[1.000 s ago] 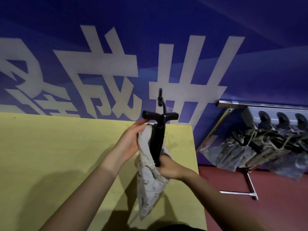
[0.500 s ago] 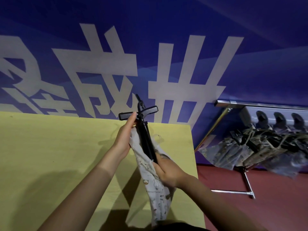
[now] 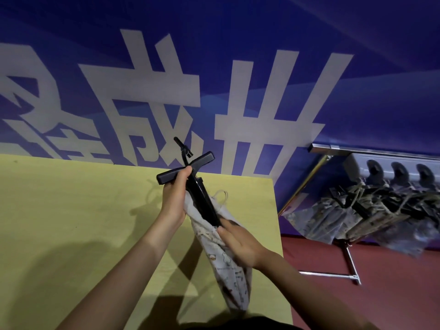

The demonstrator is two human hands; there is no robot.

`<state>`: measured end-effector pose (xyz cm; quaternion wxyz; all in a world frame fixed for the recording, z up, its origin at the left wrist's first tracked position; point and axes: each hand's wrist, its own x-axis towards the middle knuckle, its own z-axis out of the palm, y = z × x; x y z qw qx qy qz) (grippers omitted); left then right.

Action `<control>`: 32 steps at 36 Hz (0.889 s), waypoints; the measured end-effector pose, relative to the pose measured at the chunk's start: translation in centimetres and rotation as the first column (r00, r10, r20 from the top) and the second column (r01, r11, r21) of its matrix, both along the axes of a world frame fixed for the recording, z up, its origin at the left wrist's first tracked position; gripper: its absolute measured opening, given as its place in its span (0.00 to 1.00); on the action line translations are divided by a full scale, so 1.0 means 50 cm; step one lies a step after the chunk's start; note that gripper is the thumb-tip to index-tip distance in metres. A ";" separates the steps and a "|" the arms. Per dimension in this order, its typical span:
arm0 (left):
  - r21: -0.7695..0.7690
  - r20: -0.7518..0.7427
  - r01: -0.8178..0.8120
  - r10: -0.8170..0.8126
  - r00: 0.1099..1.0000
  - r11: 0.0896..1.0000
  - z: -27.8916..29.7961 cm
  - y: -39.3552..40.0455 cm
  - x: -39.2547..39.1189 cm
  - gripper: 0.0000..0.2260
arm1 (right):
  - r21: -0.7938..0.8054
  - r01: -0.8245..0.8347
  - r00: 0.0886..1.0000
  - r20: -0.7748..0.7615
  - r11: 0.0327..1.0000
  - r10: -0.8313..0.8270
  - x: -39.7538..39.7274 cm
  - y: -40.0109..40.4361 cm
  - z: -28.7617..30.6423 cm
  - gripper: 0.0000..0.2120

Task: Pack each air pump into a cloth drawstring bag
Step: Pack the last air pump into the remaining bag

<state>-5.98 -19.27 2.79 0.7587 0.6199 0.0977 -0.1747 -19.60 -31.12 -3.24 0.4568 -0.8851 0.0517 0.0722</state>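
Note:
A black air pump with a T-handle sticks up and to the left out of a pale printed cloth drawstring bag. Its lower end is hidden inside the bag. My left hand grips the pump just under the handle, together with the bag's upper edge. My right hand holds the bag at its mouth, where the pump barrel enters. White drawstring loops hang beside the barrel. All of this is held above the yellow table.
A metal rack stands on the red floor at the right, with several bagged pumps hanging from its black hooks. A blue wall with large white characters rises behind the table. The table's right edge runs just beside my right forearm.
The pump has tilted from upright to leaning left, and its handle has turned. The bag has swung rightward under my right hand. My left hand has moved up to the handle.

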 end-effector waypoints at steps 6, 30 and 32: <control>0.068 0.017 -0.036 0.035 0.999 0.997 -0.004 0.008 -0.001 0.11 | -0.033 0.003 0.998 0.056 0.999 -0.001 0.007 0.006 -0.005 0.30; 0.064 0.142 0.213 -0.220 0.965 0.975 -0.001 0.055 -0.010 0.05 | 0.665 0.365 0.929 -0.302 0.652 -0.213 0.049 -0.039 -0.007 0.20; 0.083 0.141 0.270 -0.279 0.950 0.959 -0.003 0.065 -0.010 0.07 | 0.777 0.352 0.935 -0.318 0.522 -0.157 0.052 -0.041 0.007 0.20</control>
